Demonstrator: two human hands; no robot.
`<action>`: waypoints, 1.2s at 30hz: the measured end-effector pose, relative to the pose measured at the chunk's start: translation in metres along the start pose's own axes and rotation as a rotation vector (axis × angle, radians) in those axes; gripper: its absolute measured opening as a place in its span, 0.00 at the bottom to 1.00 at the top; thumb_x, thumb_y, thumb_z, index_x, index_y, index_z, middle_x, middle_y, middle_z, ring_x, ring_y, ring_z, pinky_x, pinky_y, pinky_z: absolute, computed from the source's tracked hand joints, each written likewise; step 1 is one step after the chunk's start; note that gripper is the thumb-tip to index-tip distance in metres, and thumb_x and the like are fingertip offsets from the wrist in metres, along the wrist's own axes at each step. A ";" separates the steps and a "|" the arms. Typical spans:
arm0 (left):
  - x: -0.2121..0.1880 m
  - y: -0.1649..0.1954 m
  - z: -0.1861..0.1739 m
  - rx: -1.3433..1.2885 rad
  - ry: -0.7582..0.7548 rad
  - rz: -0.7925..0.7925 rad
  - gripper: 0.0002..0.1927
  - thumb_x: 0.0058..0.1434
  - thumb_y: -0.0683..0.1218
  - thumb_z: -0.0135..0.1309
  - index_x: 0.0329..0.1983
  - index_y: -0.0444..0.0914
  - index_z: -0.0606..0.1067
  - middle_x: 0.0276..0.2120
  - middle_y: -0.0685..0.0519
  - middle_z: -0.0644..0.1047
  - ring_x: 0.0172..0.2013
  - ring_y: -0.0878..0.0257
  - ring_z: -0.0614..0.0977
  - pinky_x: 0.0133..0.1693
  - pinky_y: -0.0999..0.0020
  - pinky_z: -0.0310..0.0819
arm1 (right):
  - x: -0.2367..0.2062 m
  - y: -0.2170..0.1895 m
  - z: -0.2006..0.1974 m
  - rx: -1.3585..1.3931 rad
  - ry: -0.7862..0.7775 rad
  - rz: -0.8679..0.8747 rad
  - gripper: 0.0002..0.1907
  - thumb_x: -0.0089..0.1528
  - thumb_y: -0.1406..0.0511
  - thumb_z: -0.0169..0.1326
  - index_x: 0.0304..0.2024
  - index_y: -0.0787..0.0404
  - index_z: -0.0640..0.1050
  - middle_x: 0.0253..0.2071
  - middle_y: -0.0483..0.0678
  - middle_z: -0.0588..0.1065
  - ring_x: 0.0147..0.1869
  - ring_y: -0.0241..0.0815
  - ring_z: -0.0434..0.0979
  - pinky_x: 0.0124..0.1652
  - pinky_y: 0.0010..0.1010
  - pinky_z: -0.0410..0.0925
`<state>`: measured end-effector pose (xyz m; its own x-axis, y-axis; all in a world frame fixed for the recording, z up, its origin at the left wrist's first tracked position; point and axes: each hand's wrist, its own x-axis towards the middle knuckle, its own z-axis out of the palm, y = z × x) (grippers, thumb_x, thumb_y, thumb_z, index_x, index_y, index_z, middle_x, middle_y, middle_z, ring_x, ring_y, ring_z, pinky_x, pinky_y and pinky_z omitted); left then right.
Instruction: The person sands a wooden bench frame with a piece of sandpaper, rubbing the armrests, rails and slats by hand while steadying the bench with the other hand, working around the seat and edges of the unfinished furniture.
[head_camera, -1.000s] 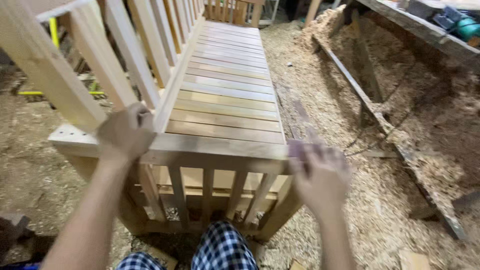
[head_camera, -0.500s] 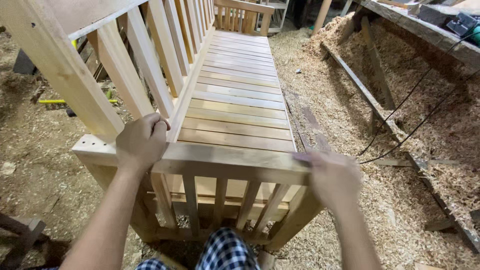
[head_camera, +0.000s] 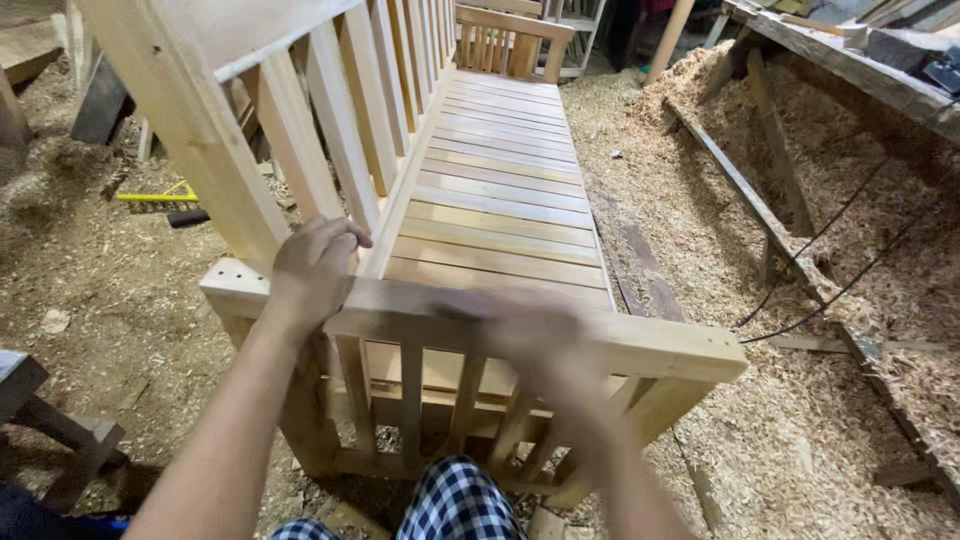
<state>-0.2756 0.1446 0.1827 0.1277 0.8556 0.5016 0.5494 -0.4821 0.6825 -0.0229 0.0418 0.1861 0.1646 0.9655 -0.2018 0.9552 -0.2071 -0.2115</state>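
Item: long wooden bench (head_camera: 500, 200) of pale slats, unfinished, set on a floor (head_camera: 120, 290) strewn with sawdust.

Near armrest rail (head_camera: 650, 345): runs across the near end of the bench, above a row of short upright spindles.

Left hand (head_camera: 312, 272): laid on the left end of the rail, fingers curled over its far edge beside the slatted backrest (head_camera: 300, 130); it was held at the same spot half a second ago.

Right hand (head_camera: 545, 345): blurred, seen over the middle of the rail; whether it is open or holds anything cannot be told. Half a second ago it was nearer the rail's right end.

Surroundings: heaped wood shavings (head_camera: 700, 130) right of the bench; black cables (head_camera: 850, 250) beyond them; a yellow tool (head_camera: 160, 196) left of the backrest; checked cloth (head_camera: 460, 505) below the rail.
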 end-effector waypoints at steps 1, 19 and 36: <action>0.000 -0.001 0.001 0.051 -0.016 -0.004 0.17 0.68 0.50 0.40 0.42 0.40 0.81 0.43 0.47 0.76 0.43 0.54 0.79 0.49 0.57 0.69 | -0.017 0.038 -0.011 0.104 0.007 0.149 0.25 0.73 0.44 0.34 0.68 0.38 0.68 0.33 0.52 0.78 0.36 0.39 0.79 0.42 0.28 0.74; -0.015 -0.020 -0.024 -0.053 0.102 0.267 0.13 0.64 0.41 0.43 0.45 0.34 0.77 0.39 0.43 0.80 0.42 0.52 0.84 0.48 0.61 0.78 | 0.000 -0.023 0.005 -0.054 0.392 -0.456 0.33 0.61 0.52 0.51 0.69 0.45 0.66 0.67 0.43 0.71 0.68 0.48 0.71 0.64 0.44 0.65; -0.014 -0.029 -0.034 -0.307 0.095 0.377 0.25 0.62 0.47 0.40 0.56 0.29 0.73 0.54 0.36 0.79 0.56 0.46 0.82 0.58 0.59 0.75 | 0.007 -0.098 0.007 -0.128 0.615 -0.836 0.46 0.46 0.53 0.66 0.65 0.57 0.68 0.62 0.54 0.71 0.63 0.55 0.71 0.57 0.48 0.68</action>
<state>-0.3215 0.1397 0.1739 0.1873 0.5966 0.7804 0.2093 -0.8005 0.5617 -0.1175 0.0675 0.1986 -0.4979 0.7148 0.4911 0.8354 0.5472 0.0506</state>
